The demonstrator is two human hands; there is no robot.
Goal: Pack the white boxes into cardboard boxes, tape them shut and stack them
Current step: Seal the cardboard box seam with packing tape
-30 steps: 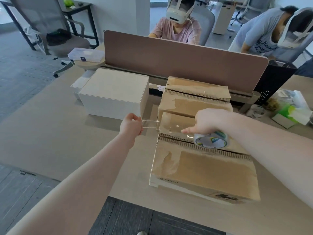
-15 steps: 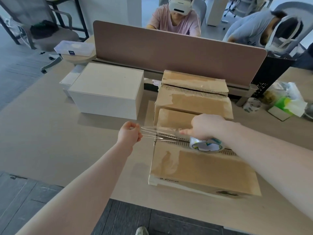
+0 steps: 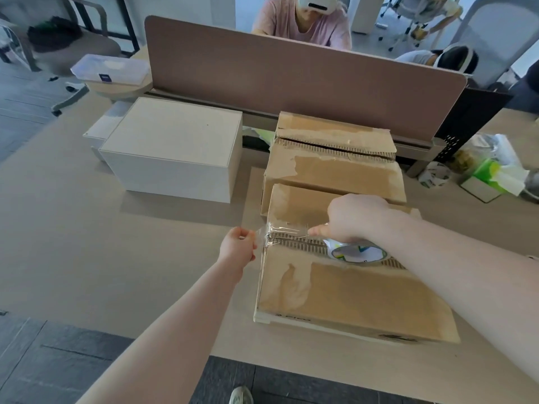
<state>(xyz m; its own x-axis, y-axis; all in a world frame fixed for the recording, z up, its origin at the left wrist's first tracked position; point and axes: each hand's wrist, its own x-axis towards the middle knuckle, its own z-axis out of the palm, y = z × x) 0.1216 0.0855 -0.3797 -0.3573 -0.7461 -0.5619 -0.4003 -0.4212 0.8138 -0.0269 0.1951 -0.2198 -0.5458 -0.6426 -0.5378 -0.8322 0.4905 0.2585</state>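
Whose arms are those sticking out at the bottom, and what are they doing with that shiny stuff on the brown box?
Those arms belong to a person who wears a camera on the head, so you see just what they see, looking down at a desk. There is no robot here, only two bare hands.

The left hand pinches the loose end of a strip of clear sticky tape. The right hand holds the roll of tape down on the near cardboard box. The tape stretches across the left end of the gap between the box's two top flaps, to hold them shut.

Behind it stands a second cardboard box, its flaps not yet taped. To the left sits a big white box. Across the brown divider, other people sit at their own desks.
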